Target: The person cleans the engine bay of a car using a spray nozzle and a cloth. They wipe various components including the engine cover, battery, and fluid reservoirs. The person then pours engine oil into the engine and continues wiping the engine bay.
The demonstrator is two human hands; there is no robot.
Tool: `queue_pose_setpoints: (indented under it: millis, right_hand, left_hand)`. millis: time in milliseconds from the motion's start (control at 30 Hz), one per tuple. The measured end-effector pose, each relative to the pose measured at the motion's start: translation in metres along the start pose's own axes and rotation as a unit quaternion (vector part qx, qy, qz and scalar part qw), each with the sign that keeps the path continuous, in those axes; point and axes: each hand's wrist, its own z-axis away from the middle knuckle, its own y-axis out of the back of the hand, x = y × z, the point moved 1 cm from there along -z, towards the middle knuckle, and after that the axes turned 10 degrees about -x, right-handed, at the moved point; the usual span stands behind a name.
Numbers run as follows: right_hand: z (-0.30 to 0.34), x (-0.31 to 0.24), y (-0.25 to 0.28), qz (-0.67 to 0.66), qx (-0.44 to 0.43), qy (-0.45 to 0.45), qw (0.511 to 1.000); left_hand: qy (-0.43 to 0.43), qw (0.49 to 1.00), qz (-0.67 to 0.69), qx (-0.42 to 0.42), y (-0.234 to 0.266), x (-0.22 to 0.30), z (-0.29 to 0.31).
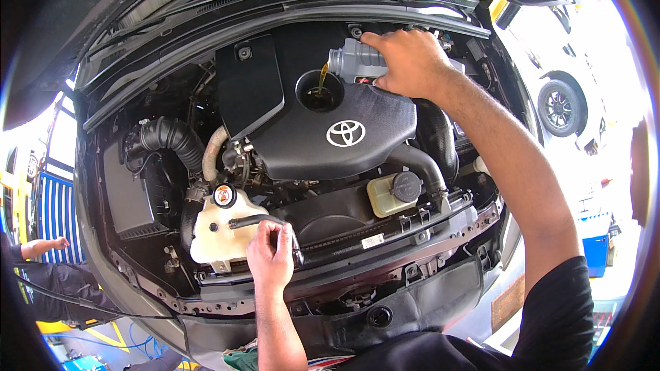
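My right hand (414, 60) is wrapped round a grey plastic oil bottle (363, 59), tipped nearly on its side with its mouth to the left. A thin stream of amber oil (323, 74) runs from the mouth into the round recess (320, 98) of the black engine cover (323, 141). My left hand (270, 257) is closed at the front of the engine bay, beside the cream coolant reservoir (223, 229) and its short black hose (254, 220). A dark, shiny edge shows by its fingers; what it grips is unclear.
A yellowish reservoir with a black cap (406, 186) stands at the front right. The raised hood arches overhead. At far left another person's hand (47, 247) shows near a blue-striped panel (58, 216). A wheel (562, 107) and a blue bin (595, 242) lie beyond on the right.
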Motion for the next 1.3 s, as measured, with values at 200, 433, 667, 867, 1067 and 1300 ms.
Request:
queue_pose_setpoints:
  millis: [200,433,667,867,1067,1300]
  right_hand:
    - [0.0,-0.001,0.001,0.002,-0.013,-0.01,1.0]
    - [-0.002,-0.002,0.0,-0.017,0.004,0.001,1.0]
    - [-0.001,-0.005,0.001,-0.022,-0.01,-0.006,1.0]
    - [-0.002,-0.009,0.004,-0.027,-0.004,-0.005,1.0]
    - [-0.004,-0.009,0.002,-0.034,-0.002,-0.006,0.999]
    - [-0.004,-0.013,0.002,-0.036,0.003,-0.011,0.999]
  left_hand:
    - [-0.005,1.0,0.007,0.004,0.0,-0.001,0.0]
    - [-0.001,1.0,0.014,0.0,0.0,0.0,0.0]
    - [-0.015,1.0,0.014,0.004,0.0,0.003,0.0]
    - [-0.017,1.0,0.016,0.002,0.0,0.004,0.0]
    - [-0.013,1.0,0.013,0.001,0.001,0.004,0.0]
    - [-0.004,1.0,0.016,0.0,0.001,0.005,0.0]
